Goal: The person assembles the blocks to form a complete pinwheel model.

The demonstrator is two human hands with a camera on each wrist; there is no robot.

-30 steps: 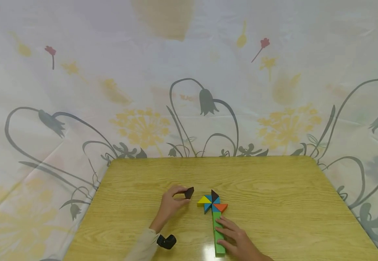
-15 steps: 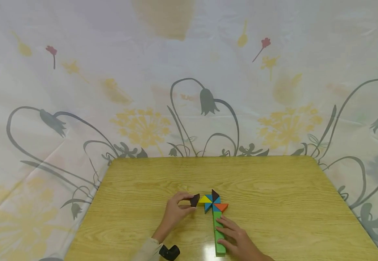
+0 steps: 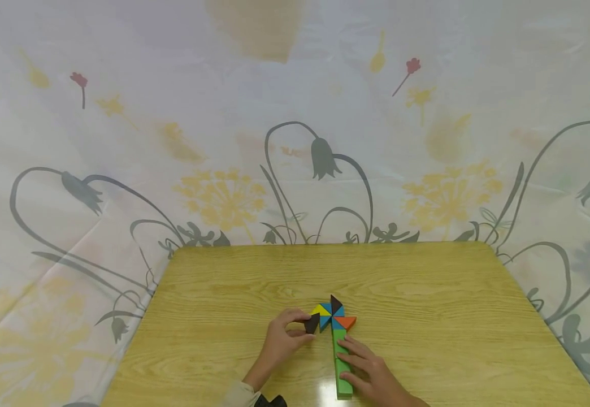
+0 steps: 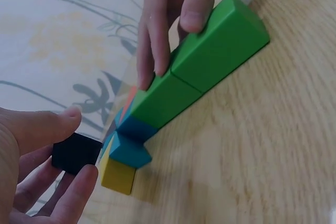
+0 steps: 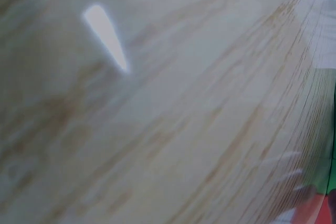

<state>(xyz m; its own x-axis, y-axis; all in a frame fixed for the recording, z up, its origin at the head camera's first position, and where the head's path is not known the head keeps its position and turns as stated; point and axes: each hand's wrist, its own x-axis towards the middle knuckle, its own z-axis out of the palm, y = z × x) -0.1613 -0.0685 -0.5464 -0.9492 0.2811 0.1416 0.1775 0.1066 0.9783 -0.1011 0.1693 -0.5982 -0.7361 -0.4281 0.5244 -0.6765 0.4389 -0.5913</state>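
Note:
My left hand [image 3: 281,342] pinches a dark, nearly black triangular block [image 3: 312,323] between thumb and fingers, at the left side of a pinwheel of blocks. Whether that block touches the pinwheel I cannot tell. The pinwheel has blue triangles [image 3: 324,322] in the middle, with a yellow triangle [image 3: 319,310] at left, a dark brown one [image 3: 335,304] on top and an orange one [image 3: 346,322] at right. Below it, two green blocks [image 4: 220,40] stand end to end as a stem. Fingers of my right hand [image 3: 373,376] rest on the green blocks from the right.
All the blocks lie on a wood-grain table [image 3: 427,294]. Behind the table hangs a pale cloth [image 3: 224,102] printed with flowers. A black wrist device [image 3: 270,401] sits at the left cuff. Mostly the tabletop with a bright glare fills the right wrist view.
The left hand has moved right and slightly toward the body with the dark block, from left of the yellow triangle to just below it. The right hand stays on the green blocks.

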